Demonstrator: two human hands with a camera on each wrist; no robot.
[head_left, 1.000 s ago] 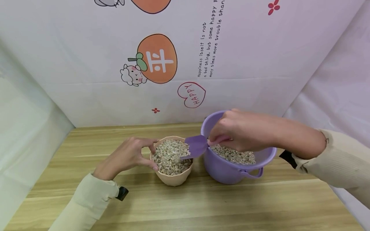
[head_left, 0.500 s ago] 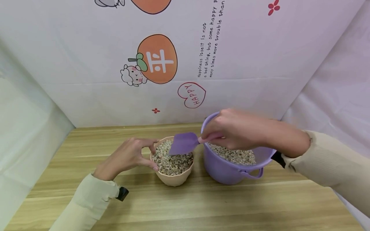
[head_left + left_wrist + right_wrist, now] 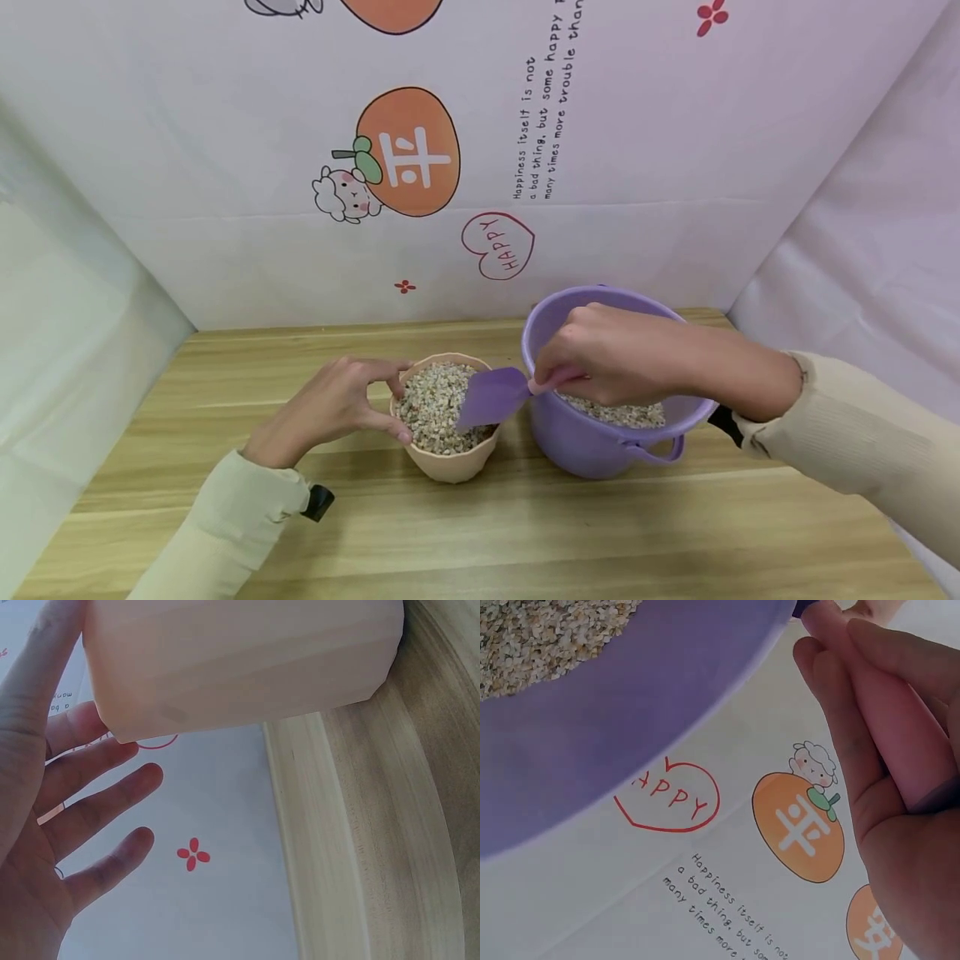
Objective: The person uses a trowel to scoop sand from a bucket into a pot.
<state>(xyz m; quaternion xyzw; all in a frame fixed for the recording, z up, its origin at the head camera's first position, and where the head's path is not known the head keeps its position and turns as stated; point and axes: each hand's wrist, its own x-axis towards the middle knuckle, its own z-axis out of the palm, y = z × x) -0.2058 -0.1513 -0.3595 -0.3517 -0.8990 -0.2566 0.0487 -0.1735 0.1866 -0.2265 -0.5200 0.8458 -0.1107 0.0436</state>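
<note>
My left hand steadies a cream flowerpot at its left side, thumb and index finger at the rim. In the left wrist view the other fingers are spread beside the pot. Pale gravel fills the pot almost to its rim. My right hand grips the pink handle of a toy shovel. Its purple blade is tilted over the right part of the gravel, hiding some of it and of the rim.
Just right of the pot stands a purple bucket with more gravel inside, under my right forearm. A bucket handle hangs at its front. The wooden table meets a printed white cloth at the back.
The shovel blade swept left across the gravel, then came back right and nearer to me. Gravel sliding off the blade earlier now lies in the pot, its surface flatter. The left hand kept still.
</note>
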